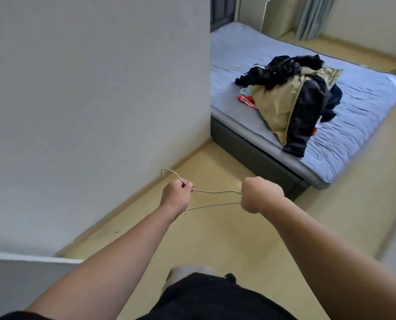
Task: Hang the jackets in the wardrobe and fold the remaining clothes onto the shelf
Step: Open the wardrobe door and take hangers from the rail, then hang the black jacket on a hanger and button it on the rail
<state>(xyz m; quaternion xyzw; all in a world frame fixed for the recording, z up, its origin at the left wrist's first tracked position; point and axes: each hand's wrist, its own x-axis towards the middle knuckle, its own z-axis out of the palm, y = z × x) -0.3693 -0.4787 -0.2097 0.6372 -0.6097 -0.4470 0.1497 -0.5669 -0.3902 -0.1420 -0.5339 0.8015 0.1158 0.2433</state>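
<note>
Nearest the camera, both bare arms reach forward over the floor (215, 239). The left hand (176, 194) has its fingers curled round the neck of a thin wire hanger (215, 192), just under the hook. The right hand (260, 195) is closed in a fist on the hanger's far shoulder. The hanger is bare, with no garment on it.

Beyond the hands, past the corner of a plain wall (95, 88), stands the bed (358, 125). The pile of clothes (291, 72) lies heaped on the middle of the mattress, well apart from the hands. A tan jacket (275, 105) and a black jacket (301, 118) lie on top, and the black one trails toward the bed's near edge. A red garment (246, 101) shows at the pile's left side. A curtain (312, 15) hangs beyond the far end of the bed.

I judge the task to be at an early stage. A hanger is ready, but no jacket is on it and nothing on the bed looks folded. The wardrobe and the shelf are not in view, so what may already hang or lie there cannot be told. By the look of the pile, most of the hanging and all the folding are left to do.
</note>
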